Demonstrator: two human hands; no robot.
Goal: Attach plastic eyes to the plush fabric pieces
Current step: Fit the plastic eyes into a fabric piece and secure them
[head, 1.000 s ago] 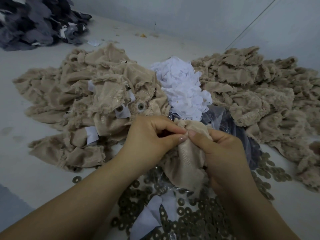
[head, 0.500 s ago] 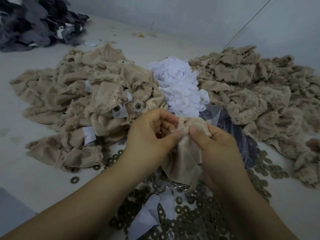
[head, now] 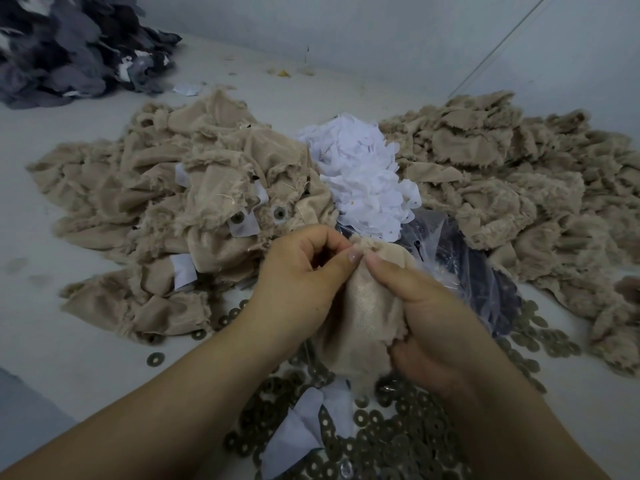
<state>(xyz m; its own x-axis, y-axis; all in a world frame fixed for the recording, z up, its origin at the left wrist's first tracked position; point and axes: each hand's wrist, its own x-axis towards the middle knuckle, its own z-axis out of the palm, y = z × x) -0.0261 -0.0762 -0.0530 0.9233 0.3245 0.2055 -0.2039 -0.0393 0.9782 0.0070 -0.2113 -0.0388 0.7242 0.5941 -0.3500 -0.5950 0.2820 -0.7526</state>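
Both hands, left hand (head: 304, 289) and right hand (head: 429, 327), pinch one fabric piece (head: 363, 323); I judge finished pieces (head: 221, 188) left, untouched pile (head: 502, 168) right.

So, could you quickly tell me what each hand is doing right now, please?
Left hand: closed, pinching the top edge of the beige plush piece.
Right hand: closed, holding the same piece.
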